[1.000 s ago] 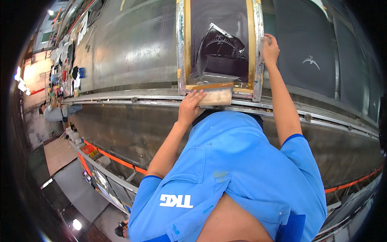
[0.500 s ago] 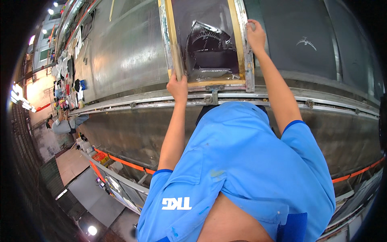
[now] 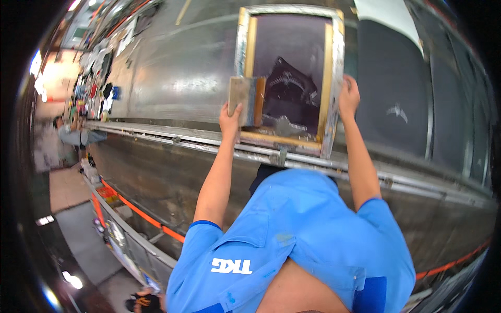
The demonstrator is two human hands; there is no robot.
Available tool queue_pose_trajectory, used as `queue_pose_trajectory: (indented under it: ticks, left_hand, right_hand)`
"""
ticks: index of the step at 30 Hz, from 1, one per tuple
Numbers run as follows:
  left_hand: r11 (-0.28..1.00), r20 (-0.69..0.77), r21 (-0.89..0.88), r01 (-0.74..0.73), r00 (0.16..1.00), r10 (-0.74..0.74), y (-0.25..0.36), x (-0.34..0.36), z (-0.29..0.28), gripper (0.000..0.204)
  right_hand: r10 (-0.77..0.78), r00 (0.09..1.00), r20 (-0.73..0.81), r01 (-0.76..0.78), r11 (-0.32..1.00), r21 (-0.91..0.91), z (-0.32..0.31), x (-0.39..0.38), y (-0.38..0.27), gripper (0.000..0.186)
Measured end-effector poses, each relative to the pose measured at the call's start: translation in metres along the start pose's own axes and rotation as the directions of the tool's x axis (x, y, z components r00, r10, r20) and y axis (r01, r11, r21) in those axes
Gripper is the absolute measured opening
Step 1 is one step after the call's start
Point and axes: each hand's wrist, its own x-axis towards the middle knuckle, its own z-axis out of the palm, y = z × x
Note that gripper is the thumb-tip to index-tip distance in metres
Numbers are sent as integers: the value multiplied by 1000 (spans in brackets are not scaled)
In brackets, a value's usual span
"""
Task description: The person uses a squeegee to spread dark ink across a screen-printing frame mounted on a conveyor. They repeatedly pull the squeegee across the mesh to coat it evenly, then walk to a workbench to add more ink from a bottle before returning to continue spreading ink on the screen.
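Observation:
My left hand grips a wooden squeegee by its lower end, thumb across its broad face. The squeegee stands over the left rail of a screen printing frame, its orange-brown blade edge toward the mesh. On the purple-dark mesh lies a darker patch with a pale arc-shaped design, and glossy, clear-looking material sits near its lower end. At the frame's right rail, my right hand is closed with curled fingers against the outer edge.
The frame lies on a long metal table with a rail along its near side. To the right, a dark panel bears a pale arc print. Another person stands far left; another person's dark top shows at bottom left.
The squeegee has turned from edge-on to show its broad face. My view has shifted, bringing the frame's far end into sight. My right hand stays at the right rail.

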Motion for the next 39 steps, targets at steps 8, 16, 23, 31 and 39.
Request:
queue_pose_trajectory:
  ticks: [8, 16, 23, 31, 39]
  left_hand:
    - [789, 237, -495, 362, 931, -278, 11, 18, -35, 49]
    - [871, -58, -444, 210, 963, -261, 59, -3, -273, 53]
    - [867, -413, -463, 186, 820, -396, 20, -77, -486, 72]
    - [678, -511, -723, 134, 557, -655, -98, -187, -572, 68]
    - [640, -632, -767, -47, 232, -740, -179, -189, -674, 64]
  right_hand:
    - [-250, 967, 57, 247, 967, 61, -7, 20, -78, 27]
    - [-131, 862, 489, -149, 857, 493, 101, -83, -261, 24]
    - [-168, 655, 737, -304, 834, 460, 266, -260, -314, 25]
    - [-214, 265, 940, -305, 906, 292, 420, -422, -327, 31]
    - [-185, -244, 952, -219, 967, 132, 629, -605, -381, 30]
